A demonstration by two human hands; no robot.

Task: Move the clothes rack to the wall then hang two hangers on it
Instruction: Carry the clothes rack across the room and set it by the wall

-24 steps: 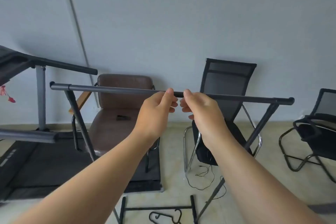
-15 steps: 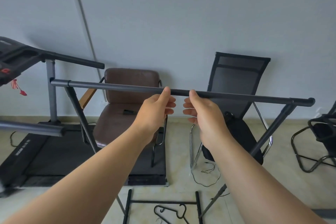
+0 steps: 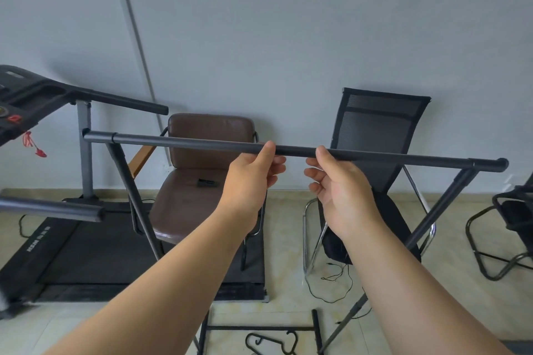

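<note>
Now both hands are up at the top bar of the clothes rack (image 3: 184, 142). The left hand (image 3: 248, 181) has its thumb on top of the bar and its fingers curled loosely under it. The right hand (image 3: 340, 190) does the same, just beside the left one, with a small gap between them. I cannot tell how tightly they squeeze. Beyond the hands, a brown chair (image 3: 199, 181) and a black chair (image 3: 377, 130) stand against the wall (image 3: 288, 23). A treadmill (image 3: 52, 239) sits to the left of the hands. Below the hands, a black hanger (image 3: 272, 341) lies on the floor (image 3: 461, 291) between the rack's feet.
</note>
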